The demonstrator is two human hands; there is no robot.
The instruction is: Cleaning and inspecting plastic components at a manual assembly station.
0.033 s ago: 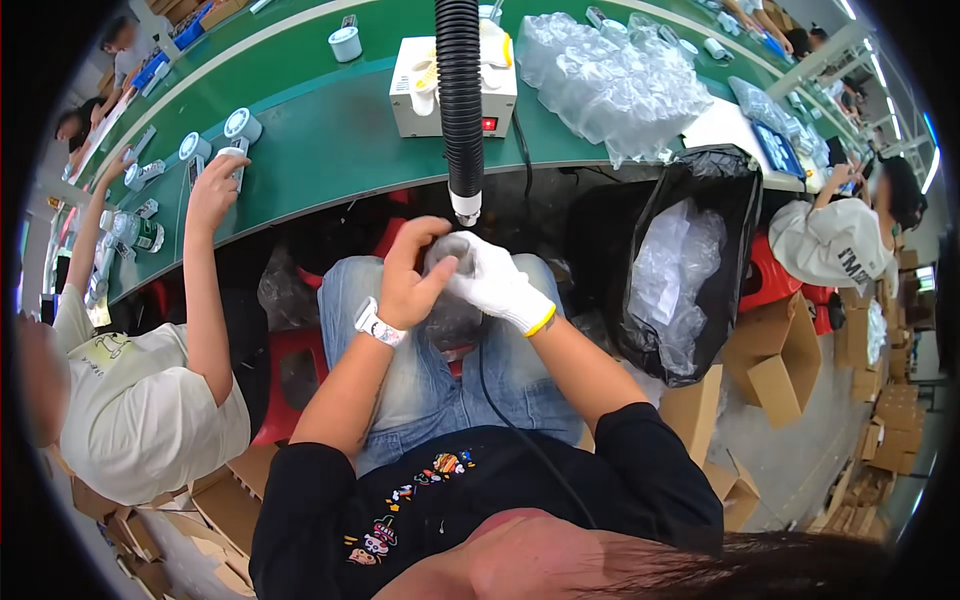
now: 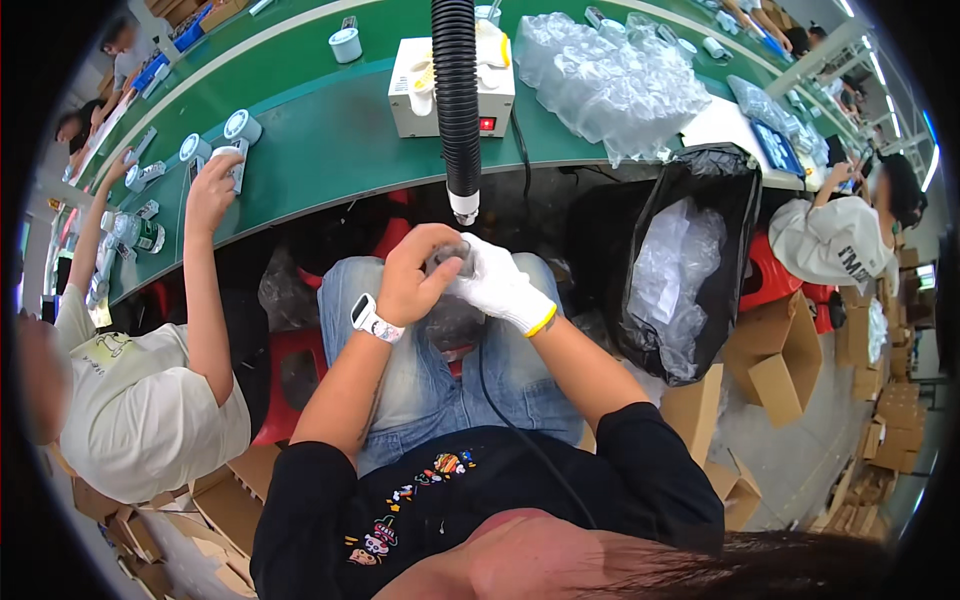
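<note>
"From the head view, how far along is the work?"

"Midway, I'd judge: a dark grey piece [image 2: 447,258] is between the two hands, not set down. The fingers hide most of it, so I can't tell how much of it is done."

"And the fingers?"

"Left hand [image 2: 418,275], bare with a watch [image 2: 363,311] at the wrist: fingers curled narrow round the piece, thumb across it. Right hand [image 2: 492,285], in a white glove (yellow at the cuff): closed in from the other side, its fingertips partly hidden."

"Where is that, exactly?"

"Over the lap, near the tip of the black hose [image 2: 457,120], which hangs in front of a pale box [image 2: 414,118] with a red switch."

"Anything left over?"

"A heap of clear plastic [image 2: 610,90] lies on the green bench [image 2: 330,120], and more clear wrap [image 2: 672,265] sits in a black bag [image 2: 722,172]. Whether any of it is waiting or finished, I can't tell."
</note>
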